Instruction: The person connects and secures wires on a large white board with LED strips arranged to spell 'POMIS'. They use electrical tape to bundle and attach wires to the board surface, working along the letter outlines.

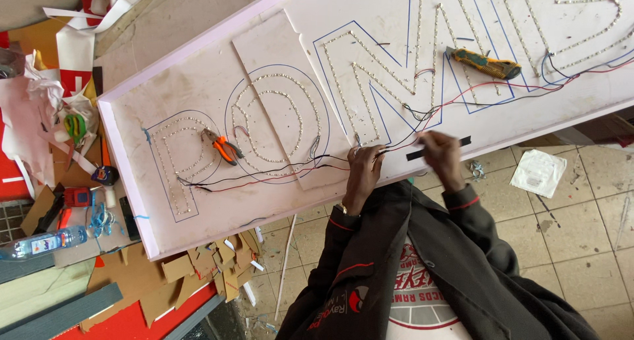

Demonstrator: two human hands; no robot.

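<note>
**Head view: wiring the sign panel, partway through**

You are pinching red and black wires (396,142) at the white sign panel (198,69) near edge: left hand (363,171) fingers closed on them, right hand (441,156) gripping too. Light strips are lying in every outline; wires are hanging loose. Orange pliers (223,147) and a cutter (483,63) are sitting on the panel, clear of you.

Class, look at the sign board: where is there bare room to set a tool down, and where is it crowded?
Bare board lies above the first outlined letter, left of the overlaid panel. Crowded: around the pliers, the wires along the near edge by the left hand and right hand, and around the knife.
</note>
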